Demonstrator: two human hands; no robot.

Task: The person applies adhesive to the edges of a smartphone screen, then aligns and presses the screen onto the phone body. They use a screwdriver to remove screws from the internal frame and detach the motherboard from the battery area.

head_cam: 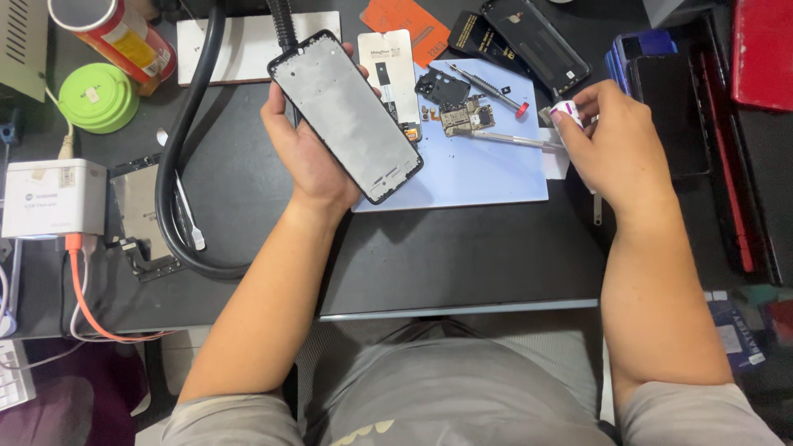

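Observation:
My left hand (307, 153) holds a black phone frame (345, 114) with a grey inner plate, tilted above the left edge of a pale blue work mat (479, 173). My right hand (610, 140) pinches a small white tube with a purple mark (567, 112) at the mat's right edge. On the mat lie a small circuit board (467, 116), a black camera cover piece (442, 85), a red-tipped screwdriver (487, 88) and metal tweezers (516, 140). A white battery (390, 68) lies at the mat's far left corner.
A thick black hose (178, 149) loops over the dark table at left, beside a white box (54, 196) with an orange cable. A green tape roll (99, 97) and a red can (111, 31) stand far left. Phones (652, 91) are stacked at right; a black back cover (535, 43) lies behind the mat.

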